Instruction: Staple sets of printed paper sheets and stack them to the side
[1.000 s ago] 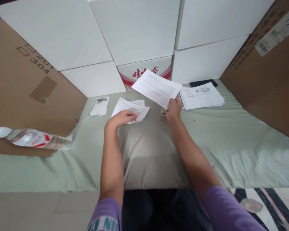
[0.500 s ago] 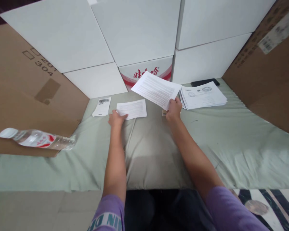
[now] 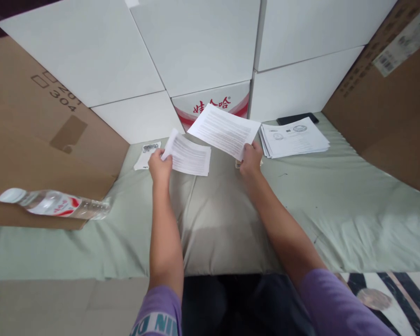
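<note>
One folded paper (image 3: 188, 156) is pinched at its left edge by the left hand (image 3: 160, 166), just above the green bed (image 3: 336, 200). One printed sheet (image 3: 224, 130) is pinched by the right hand (image 3: 251, 159). One stack of papers (image 3: 293, 138) and one water bottle (image 3: 54, 204) are seen nearby.

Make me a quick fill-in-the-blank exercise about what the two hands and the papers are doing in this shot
The left hand holds a ____ sheet of paper.
The right hand holds a printed sheet in front of a box with ____ lettering.
The paper stack lies to the ____ of the right hand.

Missing words: folded; red; right
</note>
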Tool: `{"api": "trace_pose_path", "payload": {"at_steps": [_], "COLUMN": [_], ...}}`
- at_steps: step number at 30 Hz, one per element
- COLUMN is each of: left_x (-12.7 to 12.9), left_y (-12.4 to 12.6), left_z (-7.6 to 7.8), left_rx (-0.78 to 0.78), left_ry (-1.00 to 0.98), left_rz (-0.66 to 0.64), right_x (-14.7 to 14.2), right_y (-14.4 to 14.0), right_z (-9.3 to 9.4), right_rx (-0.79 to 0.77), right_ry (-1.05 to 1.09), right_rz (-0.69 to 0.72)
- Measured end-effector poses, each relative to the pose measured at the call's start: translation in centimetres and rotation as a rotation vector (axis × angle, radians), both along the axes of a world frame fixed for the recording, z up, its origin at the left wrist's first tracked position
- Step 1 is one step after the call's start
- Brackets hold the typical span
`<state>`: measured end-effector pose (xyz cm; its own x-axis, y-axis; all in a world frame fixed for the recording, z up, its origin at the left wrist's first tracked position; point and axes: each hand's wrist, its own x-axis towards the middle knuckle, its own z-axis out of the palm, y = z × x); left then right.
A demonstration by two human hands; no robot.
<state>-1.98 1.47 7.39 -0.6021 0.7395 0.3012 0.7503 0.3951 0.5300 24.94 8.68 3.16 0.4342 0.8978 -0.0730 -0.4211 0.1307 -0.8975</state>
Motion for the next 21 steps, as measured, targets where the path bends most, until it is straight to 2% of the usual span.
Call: {"api": "trace_pose_path", "payload": {"at_steps": [3, 6, 8, 10, 12, 16, 21], "left_x": [-0.7, -0.7, -0.4, 0.0, 0.2, 0.5, 0.3], "left_y": [0.3, 0.4, 0.3, 0.2, 0.1, 0.3, 0.5], "left_z": [0.5, 0.9, 1.2, 1.4, 1.5, 0.8, -0.2], "left_rx": [0.125, 0.294, 0.301, 0.246, 0.191, 0.122, 0.053], "left_ry": [-0.171, -0.449, -0.656, -0.819, -0.924, -0.967, -0.812], "left_rz": [-0.077, -0.099, -0.183, -0.257, -0.272, -0.241, -0.186], "right_x": [0.0, -0.1, -0.6, -1.3, -2.2, -3.9, -4.9], "right_y": [0.1, 0.1, -0.1, -0.4, -1.0, -2.3, -3.4], "right_z": [-0.2, -0.3, -0.5, -0.9, -1.4, -2.4, -3.1], "right_rx": [0.014, 0.019, 0.007, 0.005, 0.009, -0.039, -0.042], "right_ry": [-0.02, -0.033, -0.048, -0.08, -0.128, -0.211, -0.237], "right_rz": [0.043, 0.116, 0.178, 0.226, 0.251, 0.278, 0.314]}}
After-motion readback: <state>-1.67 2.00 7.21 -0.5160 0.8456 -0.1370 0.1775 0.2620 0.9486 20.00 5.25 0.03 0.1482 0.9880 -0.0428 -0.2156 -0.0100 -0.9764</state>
